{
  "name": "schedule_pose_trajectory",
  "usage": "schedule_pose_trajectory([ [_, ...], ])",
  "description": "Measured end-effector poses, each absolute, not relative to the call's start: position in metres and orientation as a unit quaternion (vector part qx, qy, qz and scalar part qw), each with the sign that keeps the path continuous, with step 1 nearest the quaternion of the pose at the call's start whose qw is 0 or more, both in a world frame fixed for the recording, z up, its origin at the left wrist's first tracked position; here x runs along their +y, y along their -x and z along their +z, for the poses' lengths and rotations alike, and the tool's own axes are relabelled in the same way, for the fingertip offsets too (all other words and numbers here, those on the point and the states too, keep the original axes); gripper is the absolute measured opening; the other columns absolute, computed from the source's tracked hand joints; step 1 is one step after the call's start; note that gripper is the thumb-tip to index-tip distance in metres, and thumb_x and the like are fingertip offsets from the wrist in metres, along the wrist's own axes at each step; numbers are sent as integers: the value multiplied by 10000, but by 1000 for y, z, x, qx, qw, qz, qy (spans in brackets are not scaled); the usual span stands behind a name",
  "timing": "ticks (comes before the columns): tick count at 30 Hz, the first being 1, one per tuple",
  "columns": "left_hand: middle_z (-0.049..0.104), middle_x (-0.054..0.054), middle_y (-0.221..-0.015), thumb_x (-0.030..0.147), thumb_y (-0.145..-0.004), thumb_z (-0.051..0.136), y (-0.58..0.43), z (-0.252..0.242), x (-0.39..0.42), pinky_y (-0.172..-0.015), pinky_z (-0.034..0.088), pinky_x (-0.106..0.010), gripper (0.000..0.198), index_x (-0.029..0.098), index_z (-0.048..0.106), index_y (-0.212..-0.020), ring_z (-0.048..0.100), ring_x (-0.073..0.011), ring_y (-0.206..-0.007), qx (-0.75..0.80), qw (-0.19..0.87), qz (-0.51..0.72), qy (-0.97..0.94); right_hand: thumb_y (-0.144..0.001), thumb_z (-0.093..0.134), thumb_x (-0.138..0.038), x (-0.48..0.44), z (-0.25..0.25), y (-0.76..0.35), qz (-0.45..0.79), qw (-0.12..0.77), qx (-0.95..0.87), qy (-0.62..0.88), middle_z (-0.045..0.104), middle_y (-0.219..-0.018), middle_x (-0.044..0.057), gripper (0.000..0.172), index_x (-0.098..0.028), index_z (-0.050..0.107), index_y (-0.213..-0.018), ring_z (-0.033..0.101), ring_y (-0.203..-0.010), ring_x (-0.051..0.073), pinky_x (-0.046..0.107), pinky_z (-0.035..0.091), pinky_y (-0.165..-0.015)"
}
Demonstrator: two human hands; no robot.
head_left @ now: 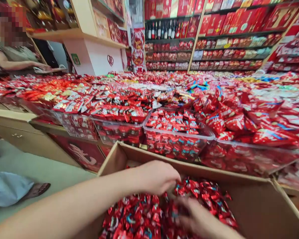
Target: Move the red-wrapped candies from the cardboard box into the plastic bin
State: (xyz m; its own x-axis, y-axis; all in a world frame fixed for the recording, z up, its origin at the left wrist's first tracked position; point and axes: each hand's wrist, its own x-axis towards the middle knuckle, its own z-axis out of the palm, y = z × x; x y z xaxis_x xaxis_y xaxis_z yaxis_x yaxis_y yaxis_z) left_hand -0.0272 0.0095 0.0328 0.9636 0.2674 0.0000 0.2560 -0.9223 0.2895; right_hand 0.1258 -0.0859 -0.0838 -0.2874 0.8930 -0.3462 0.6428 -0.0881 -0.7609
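My left hand [157,176] reaches from the left into an open cardboard box [259,205], its fingers curled down into a heap of red-wrapped candies [139,215]; whether anything is in them is hidden. My right hand [196,217] lies lower in the same heap, smeared by motion, so its fingers are unclear. Just beyond the box's far wall stands a clear plastic bin [179,139] holding the same red candies.
Clear bins of red snack packets [251,122] cover a long display counter. Shelves of red gift boxes and bottles [161,30] line the back wall. A person [10,49] leans on the counter at far left. Another person's foot in a sandal [37,190] rests on the floor.
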Motion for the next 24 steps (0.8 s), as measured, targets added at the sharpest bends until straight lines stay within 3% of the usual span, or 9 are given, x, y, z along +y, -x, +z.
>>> schedule_pose_trajectory([
  [1,612,-27,-904,196,-783,378,26,32,12,-717,404,-227,248,182,558,-953,550,-136,-818,165,172,22,-971,-752,498,-249,-84,-79,-129,479,170,-634,582,581,-733,-8,173,-175,481,-908,552,-660,132,248,448,-570],
  [3,586,-54,-996,243,-813,330,24,27,15,-770,391,-256,307,167,523,-1039,534,-157,-893,209,225,18,-952,-700,564,-269,-82,-66,-135,563,328,-533,540,556,-735,-10,180,-173,457,-808,534,-684,128,244,431,-605],
  [8,605,-41,-926,359,-762,439,22,24,3,-646,411,-214,360,192,495,-1076,562,-148,-786,214,367,-21,-905,-696,584,-246,-86,-30,-134,637,460,-407,465,559,-720,-19,163,-170,468,-782,505,-693,100,249,388,-684],
  [11,617,-12,-812,270,-758,447,19,24,-4,-560,404,-180,278,198,522,-1015,570,-112,-671,202,462,-26,-863,-714,569,-260,-90,-27,-134,637,479,-395,457,555,-689,-23,134,-170,486,-769,493,-661,98,240,383,-647],
  [16,603,-40,-912,222,-782,385,16,24,-5,-589,435,-194,271,173,506,-1021,582,-107,-698,234,582,-22,-779,-761,504,-312,-88,-32,-140,603,496,-400,480,535,-632,-20,174,-156,552,-702,425,-572,78,207,349,-556],
  [21,603,-18,-917,256,-757,431,16,29,-8,-668,416,-209,271,193,525,-1003,558,-118,-776,236,508,27,-828,-712,548,-355,-88,-32,-143,574,487,-412,513,486,-561,-19,227,-150,567,-619,400,-554,93,213,344,-529],
  [24,618,-7,-815,286,-767,409,16,25,-11,-577,405,-188,279,187,489,-1016,554,-99,-664,281,496,44,-820,-692,561,-368,-88,-33,-142,543,493,-430,526,527,-595,-6,211,-164,594,-649,437,-580,114,221,374,-555],
])
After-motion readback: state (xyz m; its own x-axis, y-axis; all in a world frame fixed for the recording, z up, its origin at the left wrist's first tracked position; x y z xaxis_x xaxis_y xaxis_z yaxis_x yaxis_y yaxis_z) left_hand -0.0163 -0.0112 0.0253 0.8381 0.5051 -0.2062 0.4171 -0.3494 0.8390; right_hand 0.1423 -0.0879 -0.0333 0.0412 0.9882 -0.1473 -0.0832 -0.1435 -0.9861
